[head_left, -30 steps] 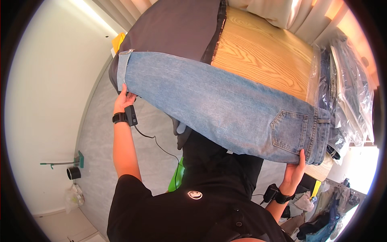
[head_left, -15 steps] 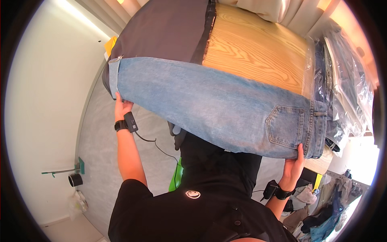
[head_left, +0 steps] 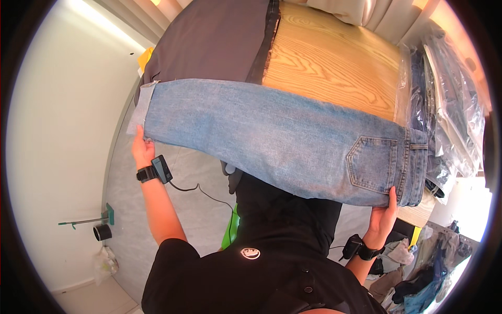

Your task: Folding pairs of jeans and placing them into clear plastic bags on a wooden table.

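Note:
A pair of light blue jeans point(head_left: 261, 136), folded lengthwise, stretches from left to right in front of me, its far edge over the table. At the left end, near the turned-up hem, my left hand point(head_left: 143, 149) grips the near edge of the leg between thumb and fingers. My right hand point(head_left: 383, 217) pinches the near edge by the back pocket point(head_left: 371, 163), close to the waistband; its thumb lies on top and some fingers are hidden beneath the denim. Both wrists carry a black strap with a small dark device.
Beyond the jeans is a wood-grain table point(head_left: 329, 52), its left part under a dark grey cloth point(head_left: 209, 42). Clear-bagged folded garments point(head_left: 449, 99) are stacked at the right. Lower right holds a heap of clothes point(head_left: 429, 277). A green-headed tool point(head_left: 109, 214) stands by the left wall.
My left hand has moved left and slightly toward me with the hem, and the cuff now slants outward. The right hand keeps its hold with barely any shift.

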Motion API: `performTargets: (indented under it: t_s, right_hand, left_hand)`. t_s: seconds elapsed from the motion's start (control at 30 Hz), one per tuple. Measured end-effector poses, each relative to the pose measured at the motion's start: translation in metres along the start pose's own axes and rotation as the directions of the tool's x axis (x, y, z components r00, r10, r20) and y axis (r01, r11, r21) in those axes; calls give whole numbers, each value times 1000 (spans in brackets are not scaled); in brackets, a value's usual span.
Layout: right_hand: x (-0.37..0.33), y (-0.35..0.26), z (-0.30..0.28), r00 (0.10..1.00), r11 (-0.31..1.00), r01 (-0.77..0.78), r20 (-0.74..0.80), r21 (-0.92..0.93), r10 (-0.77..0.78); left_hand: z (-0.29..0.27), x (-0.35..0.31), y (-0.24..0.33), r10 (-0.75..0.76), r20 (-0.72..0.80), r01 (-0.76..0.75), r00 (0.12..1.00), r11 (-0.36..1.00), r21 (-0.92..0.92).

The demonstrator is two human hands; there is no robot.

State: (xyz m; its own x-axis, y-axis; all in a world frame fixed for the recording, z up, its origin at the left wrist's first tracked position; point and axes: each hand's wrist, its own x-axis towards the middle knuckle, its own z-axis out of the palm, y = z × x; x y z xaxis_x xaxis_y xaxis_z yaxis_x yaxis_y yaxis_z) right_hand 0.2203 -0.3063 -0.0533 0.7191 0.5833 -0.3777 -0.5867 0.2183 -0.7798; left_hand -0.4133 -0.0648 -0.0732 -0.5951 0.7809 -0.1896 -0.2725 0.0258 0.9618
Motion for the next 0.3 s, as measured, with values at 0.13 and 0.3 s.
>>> performTargets:
  t_s: [0.13,0.3]
  right_hand:
    - [0,0,0,1000,1000,19,11,-2,-19]
    - [-1,0,0,1000,1000,5,9,1,-5]
  left_hand:
    - [-15,14,-2,-101,9,99,995,988,122]
    - [27,-25,35,285,8,-285,959,957,58]
